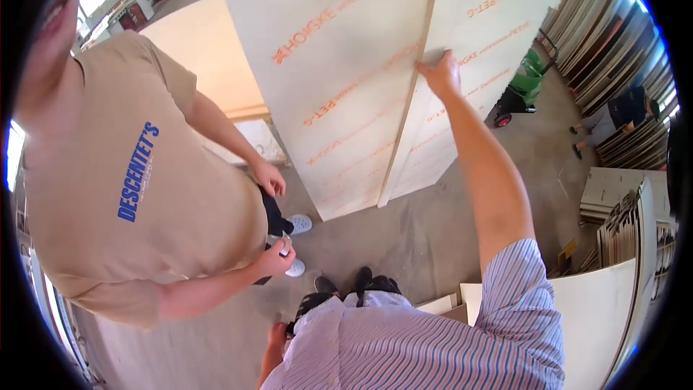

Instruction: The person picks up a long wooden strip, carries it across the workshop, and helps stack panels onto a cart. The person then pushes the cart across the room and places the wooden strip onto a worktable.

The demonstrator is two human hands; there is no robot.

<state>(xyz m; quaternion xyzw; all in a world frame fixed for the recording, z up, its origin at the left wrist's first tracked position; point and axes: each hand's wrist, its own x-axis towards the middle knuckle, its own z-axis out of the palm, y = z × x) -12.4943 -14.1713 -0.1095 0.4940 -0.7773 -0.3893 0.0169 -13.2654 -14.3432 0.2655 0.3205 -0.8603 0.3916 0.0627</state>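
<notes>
Large white boards (317,94) with orange "PET-G" lettering stand upright before me. My right hand (442,74) is stretched out to a long narrow board edge (408,112) between two printed faces. Its thumb lies across this edge and the fingers are on the other side, gripping it. Down by my hip is my left hand (276,334), beside my dark trousers; its fingers are mostly hidden and I cannot see anything in it.
A person in a beige T-shirt (144,195) stands close on the left, a small object in one hand. A green wheeled machine (527,79) is behind the boards. Another person (621,115) bends by racks of sheets (585,7). More panels (592,310) lean at lower right.
</notes>
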